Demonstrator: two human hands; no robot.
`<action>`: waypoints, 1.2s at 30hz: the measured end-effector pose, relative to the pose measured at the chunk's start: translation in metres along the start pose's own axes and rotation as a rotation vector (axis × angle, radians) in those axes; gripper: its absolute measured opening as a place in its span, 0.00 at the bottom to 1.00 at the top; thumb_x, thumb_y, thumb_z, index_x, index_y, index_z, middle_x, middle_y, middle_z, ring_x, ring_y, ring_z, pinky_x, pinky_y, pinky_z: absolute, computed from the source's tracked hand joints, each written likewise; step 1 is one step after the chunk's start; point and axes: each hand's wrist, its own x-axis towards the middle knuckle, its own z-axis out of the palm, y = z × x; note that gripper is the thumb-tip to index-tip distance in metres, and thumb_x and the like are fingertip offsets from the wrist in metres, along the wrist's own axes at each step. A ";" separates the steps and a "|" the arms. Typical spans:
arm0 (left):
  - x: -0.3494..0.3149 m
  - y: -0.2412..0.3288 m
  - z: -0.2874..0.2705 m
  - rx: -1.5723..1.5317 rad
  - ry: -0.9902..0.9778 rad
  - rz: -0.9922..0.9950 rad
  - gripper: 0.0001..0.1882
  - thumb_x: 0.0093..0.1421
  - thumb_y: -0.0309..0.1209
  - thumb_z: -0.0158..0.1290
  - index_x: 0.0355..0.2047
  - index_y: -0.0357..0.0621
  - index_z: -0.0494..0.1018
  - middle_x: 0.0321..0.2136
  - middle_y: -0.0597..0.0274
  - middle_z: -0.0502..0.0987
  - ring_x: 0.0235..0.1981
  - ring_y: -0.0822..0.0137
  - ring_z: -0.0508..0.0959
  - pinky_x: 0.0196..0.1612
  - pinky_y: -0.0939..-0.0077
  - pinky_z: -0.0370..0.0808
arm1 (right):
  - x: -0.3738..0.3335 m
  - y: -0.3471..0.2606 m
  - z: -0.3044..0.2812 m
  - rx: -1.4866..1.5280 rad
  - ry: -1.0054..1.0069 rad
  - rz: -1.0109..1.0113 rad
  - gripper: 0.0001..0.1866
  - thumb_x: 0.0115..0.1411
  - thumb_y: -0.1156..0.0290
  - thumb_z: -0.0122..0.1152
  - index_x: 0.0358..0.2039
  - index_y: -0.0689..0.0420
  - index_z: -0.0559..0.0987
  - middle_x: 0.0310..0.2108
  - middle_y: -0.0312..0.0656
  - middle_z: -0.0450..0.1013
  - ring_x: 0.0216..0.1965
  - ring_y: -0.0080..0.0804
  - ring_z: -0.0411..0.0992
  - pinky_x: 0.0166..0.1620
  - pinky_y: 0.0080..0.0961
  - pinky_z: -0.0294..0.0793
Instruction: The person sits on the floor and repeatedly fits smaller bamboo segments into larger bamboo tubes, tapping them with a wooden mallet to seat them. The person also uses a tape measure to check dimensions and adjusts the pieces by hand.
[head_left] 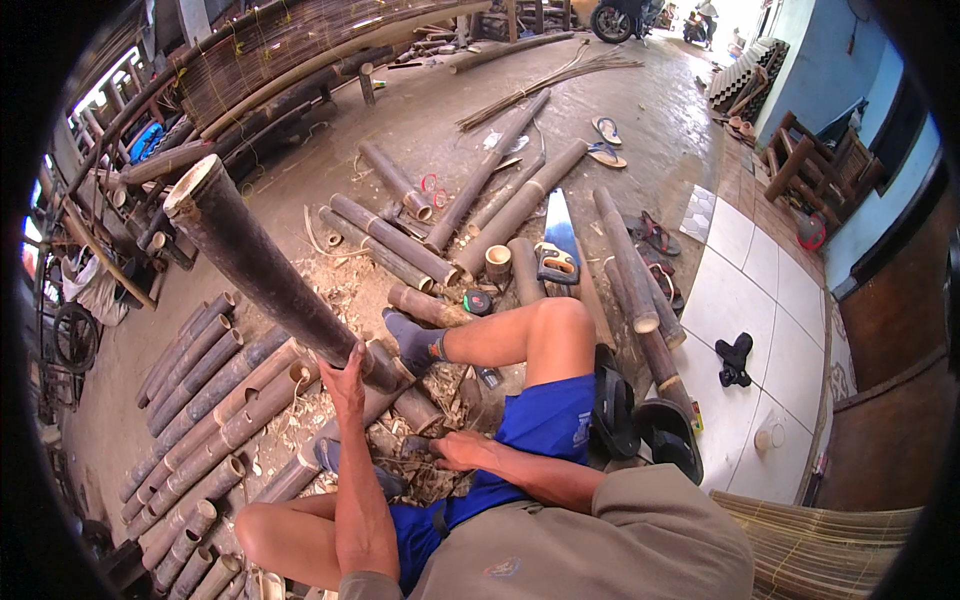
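A thick dark bamboo pole point(262, 268) slants up to the left, its pale cut end high and its lower end between my feet. My left hand point(345, 378) is closed around it near the lower end. Close to my lap, my right hand point(462, 450) is closed beside a small dark object point(420, 446); what it grips is mostly hidden. Shavings point(375, 300) cover the floor around my feet. Just beyond my feet are a black tape measure point(478, 302), a short bamboo cup point(498, 262) and a handsaw point(558, 245).
Several cut bamboo pieces point(205, 425) lie in rows at left; more poles point(525, 205) lie ahead. Black sandals point(668, 432) sit by my right side. White tiles point(750, 250) at right hold a black object point(734, 360) and a glass point(770, 436). A motorbike point(620, 18) stands far back.
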 end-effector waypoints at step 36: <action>0.074 -0.162 -0.215 -0.130 1.347 -0.509 0.41 0.57 0.54 0.65 0.48 0.20 0.71 0.49 0.29 0.78 0.49 0.42 0.78 0.60 0.55 0.70 | 0.063 0.031 0.063 -0.552 -0.066 0.114 0.23 0.65 0.55 0.56 0.51 0.59 0.73 0.30 0.49 0.82 0.30 0.51 0.84 0.33 0.47 0.83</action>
